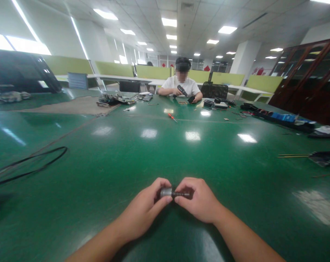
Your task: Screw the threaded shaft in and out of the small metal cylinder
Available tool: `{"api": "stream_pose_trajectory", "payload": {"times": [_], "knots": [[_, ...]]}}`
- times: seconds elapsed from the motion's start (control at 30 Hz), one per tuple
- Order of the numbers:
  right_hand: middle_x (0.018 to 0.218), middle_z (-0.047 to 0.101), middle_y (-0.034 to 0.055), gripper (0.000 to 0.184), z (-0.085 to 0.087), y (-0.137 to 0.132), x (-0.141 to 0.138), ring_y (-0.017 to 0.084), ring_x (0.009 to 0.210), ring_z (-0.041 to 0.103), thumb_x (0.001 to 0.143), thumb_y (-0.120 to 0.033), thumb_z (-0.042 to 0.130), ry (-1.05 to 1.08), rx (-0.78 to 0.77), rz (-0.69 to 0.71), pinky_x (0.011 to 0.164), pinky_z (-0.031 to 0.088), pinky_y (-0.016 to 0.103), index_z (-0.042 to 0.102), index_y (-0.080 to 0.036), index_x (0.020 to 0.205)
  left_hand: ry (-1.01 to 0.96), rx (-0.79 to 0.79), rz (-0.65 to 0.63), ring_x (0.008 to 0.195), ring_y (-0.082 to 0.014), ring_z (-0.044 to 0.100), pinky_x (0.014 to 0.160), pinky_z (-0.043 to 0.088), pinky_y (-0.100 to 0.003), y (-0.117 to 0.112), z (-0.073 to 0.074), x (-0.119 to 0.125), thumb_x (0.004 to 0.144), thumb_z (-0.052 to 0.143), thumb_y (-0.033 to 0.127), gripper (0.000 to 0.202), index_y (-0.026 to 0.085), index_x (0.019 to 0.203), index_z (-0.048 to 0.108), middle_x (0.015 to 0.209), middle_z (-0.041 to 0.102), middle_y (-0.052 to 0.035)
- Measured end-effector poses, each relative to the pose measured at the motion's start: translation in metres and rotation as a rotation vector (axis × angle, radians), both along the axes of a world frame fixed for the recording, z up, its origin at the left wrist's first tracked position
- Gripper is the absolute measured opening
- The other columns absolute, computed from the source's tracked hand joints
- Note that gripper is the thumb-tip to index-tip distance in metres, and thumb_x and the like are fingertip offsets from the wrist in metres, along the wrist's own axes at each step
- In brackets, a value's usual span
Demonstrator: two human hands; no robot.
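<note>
Pinching a silver cylinder (pixel 166 192) between thumb and fingers, the left hand (pixel 145 203) sits just beside the right hand (pixel 203 200), which pinches the dark stepped shaft (pixel 182 194), over the worktop (pixel 121 156) towards its near edge. Whether cylinder and shaft are firmly joined is hard to tell. Should either grip slacken, the smooth, round metal could slip and roll across the glossy worktop; uneven force between the hands could tilt the shaft.
</note>
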State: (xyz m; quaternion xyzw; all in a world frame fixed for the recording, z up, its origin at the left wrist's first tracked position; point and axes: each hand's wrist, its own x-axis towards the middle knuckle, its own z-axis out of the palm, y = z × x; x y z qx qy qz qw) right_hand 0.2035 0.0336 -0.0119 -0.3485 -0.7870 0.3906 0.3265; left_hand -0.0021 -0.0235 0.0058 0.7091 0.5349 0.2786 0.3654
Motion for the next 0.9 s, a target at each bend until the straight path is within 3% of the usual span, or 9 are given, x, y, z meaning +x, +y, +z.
{"api": "stream_pose_trajectory", "payload": {"times": [0.9], "knots": [[0.069, 0.065, -0.0007, 0.005, 0.0002, -0.0010, -0.0004, 0.013, 0.061, 0.057, 0.072, -0.015, 0.072, 0.012, -0.008, -0.003, 0.058, 0.041, 0.023, 0.071, -0.018, 0.076, -0.011, -0.003, 0.001, 0.089, -0.0184, 0.057, 0.079, 0.040, -0.028, 0.0017, -0.0005, -0.0004, 0.100, 0.050, 0.034, 0.015, 0.027, 0.114, 0.051, 0.097, 0.059, 0.0026]]}}
